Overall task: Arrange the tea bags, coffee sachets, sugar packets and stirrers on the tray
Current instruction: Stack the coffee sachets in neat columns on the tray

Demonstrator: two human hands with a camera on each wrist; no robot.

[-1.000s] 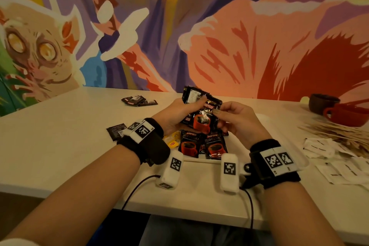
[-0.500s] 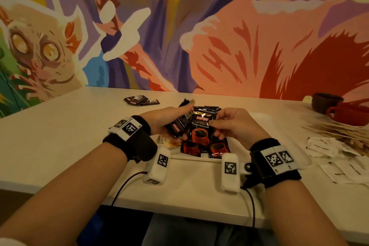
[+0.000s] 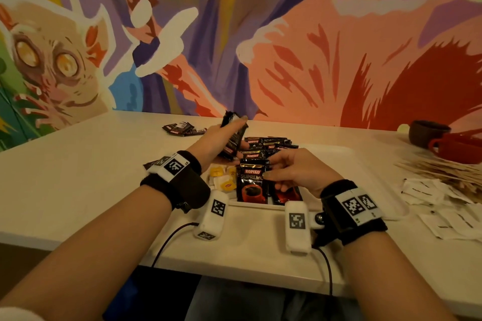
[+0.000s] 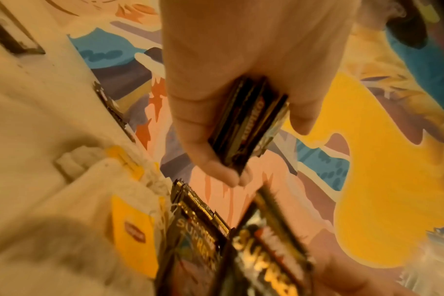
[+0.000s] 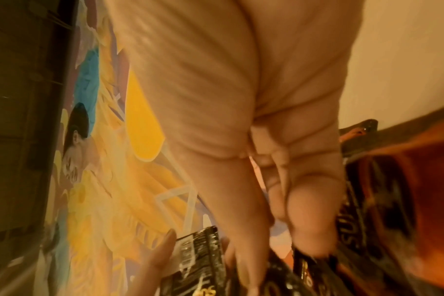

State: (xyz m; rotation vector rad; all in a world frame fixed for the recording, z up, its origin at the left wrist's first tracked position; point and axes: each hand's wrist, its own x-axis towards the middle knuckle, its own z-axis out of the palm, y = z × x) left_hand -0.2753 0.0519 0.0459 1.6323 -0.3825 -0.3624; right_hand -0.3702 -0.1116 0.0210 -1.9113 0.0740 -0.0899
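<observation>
My left hand point(image 3: 221, 141) grips a small stack of black coffee sachets point(image 3: 233, 135) above the tray's left part; the same stack point(image 4: 248, 124) shows edge-on in the left wrist view. My right hand point(image 3: 292, 172) pinches one black Kopiko sachet point(image 3: 252, 184) by its right edge, low over the near end of the white tray point(image 3: 365, 164). More coffee sachets point(image 3: 268, 144) lie in an overlapping row on the tray. Yellow-tagged tea bags point(image 3: 223, 178) sit in the tray's near left corner.
A small pile of dark sachets point(image 3: 182, 128) lies at the far left of the table. Wooden stirrers point(image 3: 440, 168) and white sugar packets point(image 3: 443, 203) lie right of the tray. A dark cup point(image 3: 427, 133) and a red cup point(image 3: 461, 147) stand at the far right.
My left hand has lifted its stack of sachets up and back. My right hand has brought one sachet down toward the near end of the row on the tray.
</observation>
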